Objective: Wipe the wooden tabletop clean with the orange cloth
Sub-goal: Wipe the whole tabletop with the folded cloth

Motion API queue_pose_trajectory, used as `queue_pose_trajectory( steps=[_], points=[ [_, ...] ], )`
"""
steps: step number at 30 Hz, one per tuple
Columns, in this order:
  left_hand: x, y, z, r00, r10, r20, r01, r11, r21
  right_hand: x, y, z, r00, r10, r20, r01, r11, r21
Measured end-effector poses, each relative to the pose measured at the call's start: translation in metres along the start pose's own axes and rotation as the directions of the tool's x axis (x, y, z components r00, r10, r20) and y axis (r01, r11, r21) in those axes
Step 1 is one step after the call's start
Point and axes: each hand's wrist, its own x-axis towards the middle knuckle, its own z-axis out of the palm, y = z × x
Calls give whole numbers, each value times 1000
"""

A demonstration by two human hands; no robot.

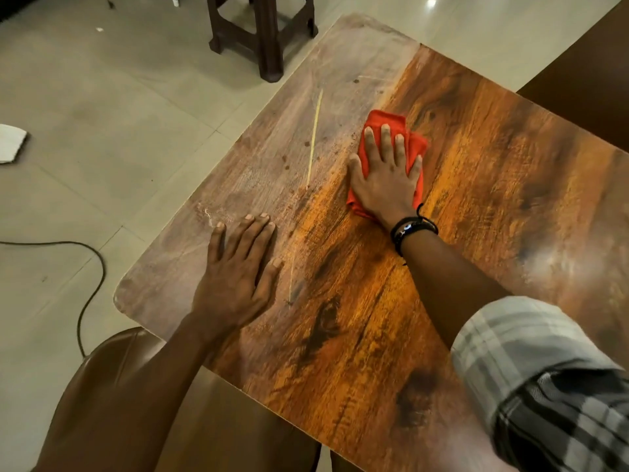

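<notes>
The wooden tabletop (476, 206) fills the middle and right of the view. Its left part looks dull and dusty, its right part glossy orange-brown. My right hand (388, 175) presses flat on the folded orange cloth (384, 120) near the table's middle, fingers straight and spread, where dull meets glossy. My left hand (238, 274) rests flat on the dusty part near the left edge, fingers straight, holding nothing. A thin pale stick (315, 137) lies on the dusty area just left of the cloth.
A dark brown plastic stool (262, 35) stands on the tiled floor beyond the table's far corner. A brown chair seat (112, 386) is at the near left. A cable (92, 267) runs across the floor at left. Dark furniture (585, 73) sits at the right.
</notes>
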Motion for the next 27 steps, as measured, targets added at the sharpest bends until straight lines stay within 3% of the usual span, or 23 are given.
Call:
queue_pose_trajectory(
  steps=[8, 11, 14, 20, 27],
  points=[
    [-4, 0, 1, 996, -47, -79, 30, 978, -206, -148, -64, 37, 979, -204, -15, 204, 978, 29],
    [-6, 0, -5, 971, -222, -90, 138, 825, -548, -237, -92, 49, 943, -328, 55, 326, 944, 49],
    [-6, -3, -6, 958, -256, -127, 118, 760, -639, -289, -99, 60, 906, -413, 91, 413, 910, 27],
    [-3, -7, -3, 951, -278, -135, 127, 751, -648, -237, -68, 51, 881, -468, 72, 469, 883, 7],
    [-3, -7, -2, 959, -264, -108, 135, 754, -643, -85, -9, 22, 975, -223, 22, 223, 975, -23]
  ],
)
